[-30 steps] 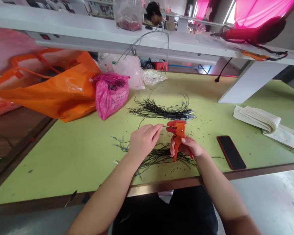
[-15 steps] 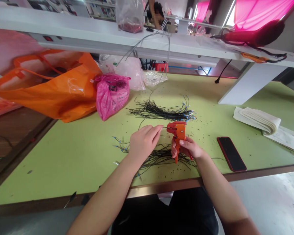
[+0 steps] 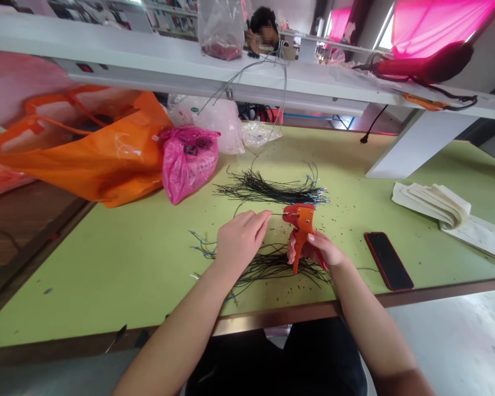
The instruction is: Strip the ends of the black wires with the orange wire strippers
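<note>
Between thumb and fingers my left hand [image 3: 240,237] pinches a thin black wire [image 3: 276,214], whose end reaches the jaws of a red-orange wire stripper [image 3: 303,225]. My right hand [image 3: 317,248] is wrapped round the stripper's handles and holds it upright, jaws facing left. Whether the jaws grip the wire is too small to tell. Beneath both hands lies a bundle of black wires [image 3: 268,267] with blue-tipped ends at its left. Just beyond the stripper is a second bundle of black wires [image 3: 272,190], its blue ends at the right. Small dark scraps are scattered about.
A phone [image 3: 388,260] and folded white cloth-like sheets [image 3: 433,206] lie at the right. An orange bag [image 3: 94,159] and a pink plastic bag [image 3: 191,162] stand at the left. Across the back runs a white shelf [image 3: 148,60]; a person [image 3: 266,33] sits beyond it.
My left hand has shifted slightly left, and a little more wire shows between it and the stripper. The person beyond the shelf has changed posture.
</note>
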The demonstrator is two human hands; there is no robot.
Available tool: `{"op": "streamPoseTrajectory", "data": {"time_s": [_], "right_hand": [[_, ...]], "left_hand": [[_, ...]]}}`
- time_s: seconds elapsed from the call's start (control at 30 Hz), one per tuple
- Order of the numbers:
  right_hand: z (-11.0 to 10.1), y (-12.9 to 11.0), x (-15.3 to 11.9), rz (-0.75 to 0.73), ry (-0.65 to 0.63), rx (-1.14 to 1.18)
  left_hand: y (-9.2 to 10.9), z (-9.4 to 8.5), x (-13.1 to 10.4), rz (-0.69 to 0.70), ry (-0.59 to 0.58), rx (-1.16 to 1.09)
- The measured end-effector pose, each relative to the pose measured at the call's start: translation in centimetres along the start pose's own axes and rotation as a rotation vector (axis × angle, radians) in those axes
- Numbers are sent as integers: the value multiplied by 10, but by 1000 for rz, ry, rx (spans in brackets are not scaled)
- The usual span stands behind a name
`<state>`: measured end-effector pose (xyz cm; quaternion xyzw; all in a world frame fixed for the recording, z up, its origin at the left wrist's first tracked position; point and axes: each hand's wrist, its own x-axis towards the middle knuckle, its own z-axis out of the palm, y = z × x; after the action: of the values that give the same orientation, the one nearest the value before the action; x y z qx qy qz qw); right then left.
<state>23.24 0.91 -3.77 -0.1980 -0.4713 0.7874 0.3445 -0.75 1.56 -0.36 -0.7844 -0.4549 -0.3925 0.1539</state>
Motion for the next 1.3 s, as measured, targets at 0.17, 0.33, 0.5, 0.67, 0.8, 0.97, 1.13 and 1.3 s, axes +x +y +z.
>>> {"op": "streamPoseTrajectory", "data": {"time_s": [0.17,0.33,0.5,0.67,0.8,0.97,1.13,1.3], "right_hand": [[1,-1,0,23,-6,-7],[0,-1,-1,13,-13,-14],[-2,0,-2,27,-9,-13],[-1,0,-1,38,1,-20],[2,-2,0,40,22,-9],[5,-2,2,23,30,-21],[5,-1,3,4,36,-19],[5,0,3,18,44,-40]], "left_hand": [[2,-1,0,-33,-45,-10],[0,0,1,-45,-47,25],[2,-1,0,-17,-37,20],[4,-2,0,-38,-64,-1],[4,-3,1,-50,-52,-26],[5,-2,1,-34,-23,-5],[6,-2,0,-14,-7,-2],[6,-2,1,-8,-6,7]]}}
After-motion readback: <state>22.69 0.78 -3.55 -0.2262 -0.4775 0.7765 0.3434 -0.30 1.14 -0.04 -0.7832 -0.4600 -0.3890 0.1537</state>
